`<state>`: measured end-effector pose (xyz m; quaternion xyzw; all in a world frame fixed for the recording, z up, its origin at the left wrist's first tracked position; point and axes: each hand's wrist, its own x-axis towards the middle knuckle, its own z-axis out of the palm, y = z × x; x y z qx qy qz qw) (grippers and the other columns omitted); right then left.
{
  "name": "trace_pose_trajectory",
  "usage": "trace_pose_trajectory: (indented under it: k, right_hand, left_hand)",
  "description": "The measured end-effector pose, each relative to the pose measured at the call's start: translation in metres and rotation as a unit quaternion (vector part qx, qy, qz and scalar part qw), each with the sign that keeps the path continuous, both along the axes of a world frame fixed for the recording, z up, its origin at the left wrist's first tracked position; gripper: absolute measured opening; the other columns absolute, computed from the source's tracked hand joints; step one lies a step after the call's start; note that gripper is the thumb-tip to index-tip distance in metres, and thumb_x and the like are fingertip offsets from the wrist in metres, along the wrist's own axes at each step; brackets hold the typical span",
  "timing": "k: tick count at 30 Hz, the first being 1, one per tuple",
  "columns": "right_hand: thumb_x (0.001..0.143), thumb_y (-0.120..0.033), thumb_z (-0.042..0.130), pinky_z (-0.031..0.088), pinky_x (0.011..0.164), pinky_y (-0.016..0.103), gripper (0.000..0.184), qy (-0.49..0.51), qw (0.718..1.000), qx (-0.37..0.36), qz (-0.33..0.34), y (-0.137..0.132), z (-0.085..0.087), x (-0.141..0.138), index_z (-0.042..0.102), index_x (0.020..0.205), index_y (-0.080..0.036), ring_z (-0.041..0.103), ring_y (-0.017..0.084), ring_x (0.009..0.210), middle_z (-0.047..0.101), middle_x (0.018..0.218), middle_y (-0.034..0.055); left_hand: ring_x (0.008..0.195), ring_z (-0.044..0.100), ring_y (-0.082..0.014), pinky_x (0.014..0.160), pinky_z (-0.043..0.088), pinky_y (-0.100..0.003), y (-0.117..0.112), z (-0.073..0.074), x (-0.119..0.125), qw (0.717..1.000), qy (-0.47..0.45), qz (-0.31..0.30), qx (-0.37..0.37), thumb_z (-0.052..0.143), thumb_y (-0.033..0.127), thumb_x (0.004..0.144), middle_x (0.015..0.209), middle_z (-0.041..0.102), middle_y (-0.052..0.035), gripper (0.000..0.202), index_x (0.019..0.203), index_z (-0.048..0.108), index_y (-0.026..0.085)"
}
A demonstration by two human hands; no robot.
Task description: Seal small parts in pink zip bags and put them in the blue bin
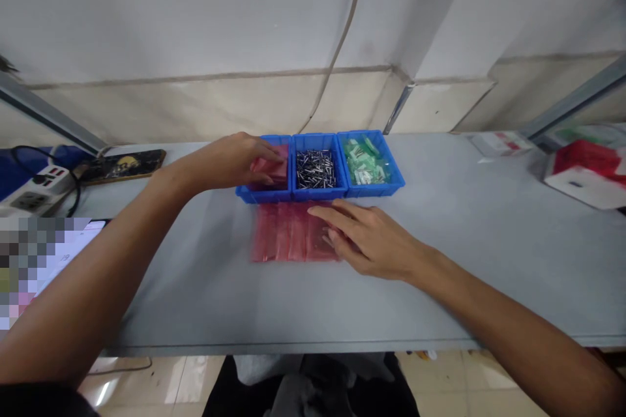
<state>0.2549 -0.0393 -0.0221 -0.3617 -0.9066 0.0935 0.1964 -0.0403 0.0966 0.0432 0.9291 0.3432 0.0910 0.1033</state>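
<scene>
My left hand (235, 159) reaches into the left blue bin (267, 196), its thumb and fingers apart over a stack of pinkish-red plastic bags (278, 172). I cannot see any bag pinched in it. My right hand (369, 238) is at the right end of a row of overlapping flat red plastic bags (288, 234) on the table. Its index finger stretches over the last bag, with the thumb apart from it. Small metal pins (327, 238) show by the thumb; whether they lie in or on the bag is unclear.
The middle blue bin (317, 195) holds many metal pins; the right bin (374, 190) holds green-tinted bags with small parts. A power strip (36, 192), a dark phone-like slab (124, 165) and a lit screen (68, 257) lie left. A white box with red material (584, 176) stands right.
</scene>
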Motion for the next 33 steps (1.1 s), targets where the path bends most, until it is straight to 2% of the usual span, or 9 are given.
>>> trace_pose_trajectory:
  k: [4, 7, 13, 16, 18, 21, 25, 30, 33]
  right_hand:
    - [0.095, -0.012, 0.047, 0.055, 0.061, 0.036, 0.031, -0.016, 0.996, 0.083, 0.016, 0.005, 0.002, 0.003, 0.071, 0.115, -0.013, 0.068, 0.021, 0.077, 0.071, 0.105, 0.0115]
    - [0.087, -0.005, 0.052, 0.051, 0.057, 0.031, 0.023, 0.128, 0.975, 0.179, 0.032, 0.005, 0.01, 0.005, 0.071, 0.092, -0.017, 0.064, 0.016, 0.069, 0.07, 0.091, 0.0063]
    - [0.086, 0.0, 0.056, 0.053, 0.066, 0.03, 0.038, 0.346, 0.931, 0.113, 0.001, -0.005, 0.034, 0.005, 0.079, 0.104, -0.023, 0.067, 0.015, 0.077, 0.075, 0.091, 0.0027]
    - [0.09, -0.007, 0.062, 0.056, 0.074, 0.035, 0.037, 0.396, 0.915, 0.063, -0.035, -0.005, 0.034, 0.005, 0.081, 0.112, -0.03, 0.069, 0.019, 0.085, 0.078, 0.097, 0.002]
    - [0.092, -0.011, 0.065, 0.057, 0.08, 0.038, 0.037, 0.436, 0.898, 0.028, -0.056, -0.003, 0.029, 0.005, 0.08, 0.117, -0.034, 0.071, 0.022, 0.095, 0.08, 0.102, 0.0017]
    - [0.095, -0.016, 0.065, 0.059, 0.068, 0.035, 0.034, 0.491, 0.868, -0.024, -0.066, 0.001, 0.021, 0.003, 0.079, 0.12, -0.036, 0.072, 0.021, 0.095, 0.079, 0.112, 0.002]
    - [0.096, -0.017, 0.066, 0.05, 0.044, 0.028, 0.032, 0.517, 0.85, -0.052, -0.092, 0.001, 0.017, 0.0, 0.079, 0.118, -0.036, 0.069, 0.015, 0.071, 0.079, 0.113, 0.0016]
    - [0.095, -0.016, 0.07, 0.051, 0.047, 0.026, 0.025, 0.474, 0.867, -0.07, -0.137, -0.003, 0.018, 0.003, 0.082, 0.109, -0.033, 0.064, 0.011, 0.059, 0.082, 0.097, 0.0009]
    - [0.093, -0.02, 0.073, 0.047, 0.042, 0.025, 0.034, 0.463, 0.866, -0.118, -0.146, 0.001, 0.022, 0.007, 0.074, 0.124, -0.032, 0.054, 0.01, 0.047, 0.079, 0.078, -0.0023]
  left_hand:
    - [0.113, 0.072, -0.0246, 0.102, 0.052, -0.036, -0.006, 0.004, 0.0, 1.0, -0.012, -0.014, 0.023, 0.068, 0.046, 0.092, 0.123, 0.076, -0.0028, 0.03, 0.115, 0.078, 0.03]
    - [0.116, 0.07, -0.025, 0.104, 0.053, -0.04, -0.028, 0.007, 0.005, 0.987, -0.158, 0.008, 0.028, 0.066, 0.044, 0.096, 0.124, 0.075, -0.0043, 0.027, 0.116, 0.078, 0.03]
    - [0.139, 0.057, -0.0343, 0.112, 0.055, -0.049, -0.089, -0.018, 0.028, 0.866, -0.393, -0.087, -0.298, 0.079, 0.047, 0.088, 0.156, 0.053, -0.0129, 0.072, 0.152, 0.051, 0.032]
    - [0.115, 0.073, -0.0302, 0.096, 0.064, -0.043, -0.1, -0.033, 0.031, 0.84, -0.374, -0.057, -0.389, 0.09, 0.03, 0.077, 0.136, 0.069, -0.0125, 0.098, 0.159, 0.037, 0.036]
    - [0.097, 0.078, -0.0265, 0.081, 0.067, -0.036, -0.1, -0.04, 0.029, 0.819, -0.373, -0.031, -0.436, 0.091, 0.023, 0.076, 0.119, 0.076, -0.0095, 0.094, 0.156, 0.042, 0.035]
    - [0.088, 0.078, -0.0213, 0.075, 0.066, -0.029, -0.096, -0.044, 0.024, 0.781, -0.452, 0.012, -0.431, 0.088, 0.02, 0.079, 0.111, 0.076, -0.0063, 0.07, 0.141, 0.058, 0.031]
    - [0.096, 0.076, -0.0198, 0.081, 0.066, -0.029, -0.094, -0.038, 0.018, 0.736, -0.527, 0.063, -0.42, 0.082, 0.023, 0.086, 0.119, 0.074, -0.0067, 0.064, 0.144, 0.057, 0.031]
    - [0.112, 0.073, -0.0283, 0.091, 0.067, -0.039, -0.092, -0.029, 0.013, 0.758, -0.525, 0.078, -0.377, 0.089, 0.019, 0.076, 0.136, 0.068, -0.0096, 0.086, 0.151, 0.05, 0.035]
    - [0.109, 0.075, -0.0269, 0.09, 0.068, -0.04, -0.09, -0.032, 0.011, 0.777, -0.533, 0.102, -0.319, 0.089, 0.02, 0.075, 0.129, 0.072, -0.0084, 0.09, 0.153, 0.046, 0.034]
